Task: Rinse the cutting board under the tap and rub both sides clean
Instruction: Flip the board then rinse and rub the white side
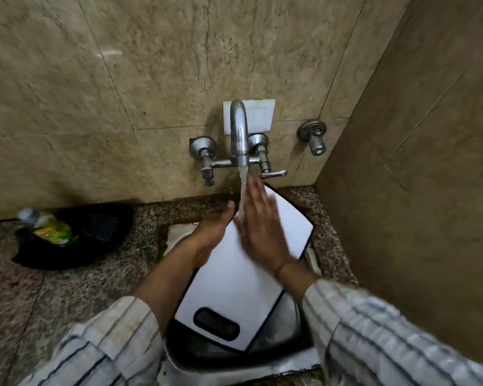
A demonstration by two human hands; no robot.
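White cutting board [234, 285] lies tilted across the steel sink [279, 327], handle slot at 6 o'clock near the person, far corner up at 1 o'clock by the wall. The tap [239, 132] is running; the stream [243, 190] lands on the board's upper part, just beside both hands.

Left hand [212, 229] grips the board's left edge at about 10 o'clock, thumb up over the rim and fingers out of sight under the board, so it is holding the board. Right hand [258, 221] lies flat on the top face, fingers straight and spread wide, blurred, apparently rubbing; it holds nothing. Striped sleeves are at 5 and 7 o'clock.

Judged step: top face being rubbed under water. The underside looks not yet done, so the task seems roughly midway at best.

Risks: the board is wet and held at one edge only, so a hard rub could slide it out of the left hand and drop it into the sink. The water hits a tilted face, so spray could run off the right corner onto the counter [67, 288]. The tap lever [273, 174] sits just beside the right fingertips; a long stroke might knock it.

At 9 o'clock, a green bottle [49, 227] lies in a dark bowl [95, 240], well apart.
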